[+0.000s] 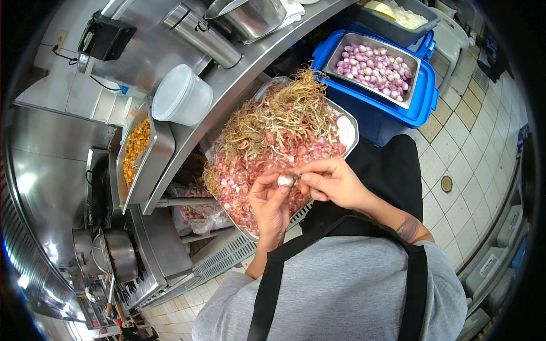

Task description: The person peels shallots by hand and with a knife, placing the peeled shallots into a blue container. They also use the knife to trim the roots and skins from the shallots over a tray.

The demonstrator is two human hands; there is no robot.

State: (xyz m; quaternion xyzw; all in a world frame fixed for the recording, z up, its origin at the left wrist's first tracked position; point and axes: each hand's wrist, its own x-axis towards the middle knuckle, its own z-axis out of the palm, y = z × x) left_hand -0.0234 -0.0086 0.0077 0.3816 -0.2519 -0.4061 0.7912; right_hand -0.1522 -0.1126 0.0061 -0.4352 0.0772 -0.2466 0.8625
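Between the fingers of my left hand (269, 203) is a small pale shallot (285, 180). My right hand (334, 181) comes in from the other side, thumb and forefinger pinched together against the shallot; something small and dark shows at those fingertips, too small to name. Both hands are over a wide tray (354, 122) heaped with reddish shallots and loose skins (250, 170). Dry, stringy roots and stalks (273, 122) cover the far part of the heap.
Beyond the heap, a steel pan of peeled shallots (378, 71) rests on a blue lidded bin (392, 116). A steel counter (227, 74) along the left bears a white tub (181, 94), a flask (202, 35) and a tray of orange pieces (159, 162). Tiled floor (455, 170) lies right.
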